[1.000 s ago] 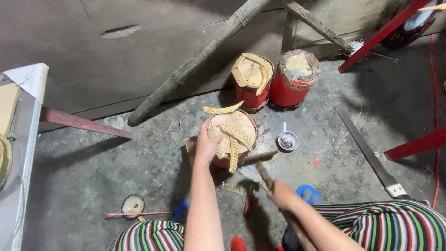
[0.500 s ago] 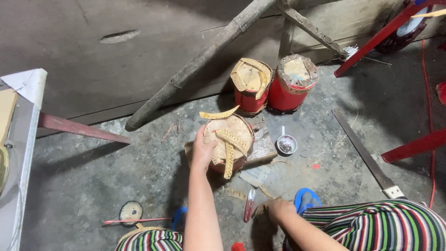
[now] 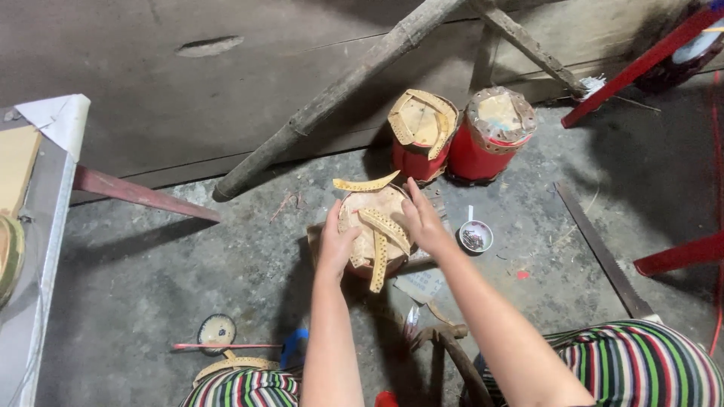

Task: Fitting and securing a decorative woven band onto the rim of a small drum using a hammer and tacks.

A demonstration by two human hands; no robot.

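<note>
A small drum (image 3: pixel 375 218) with a pale hide top stands on the concrete floor in front of me, with curved perforated yellow strips (image 3: pixel 383 235) lying across it. My left hand (image 3: pixel 335 243) grips the drum's left rim. My right hand (image 3: pixel 423 220) rests on its right rim, fingers curled over the edge. One loose strip (image 3: pixel 365 183) sits at the far edge of the drum. A hammer (image 3: pixel 445 341) lies on the floor by my right knee, out of my hands.
Two red drums (image 3: pixel 419 134) (image 3: pixel 494 130) stand behind. A small white bowl of nails (image 3: pixel 475 237) sits to the right. A handsaw (image 3: pixel 603 253) lies at right. A wooden pole (image 3: pixel 339 90) leans across. A small round lid (image 3: pixel 216 330) and red stick (image 3: pixel 226 346) lie lower left.
My right hand has let go of the hammer by my knee and come up to the drum's right rim. My left hand has stayed on the drum.
</note>
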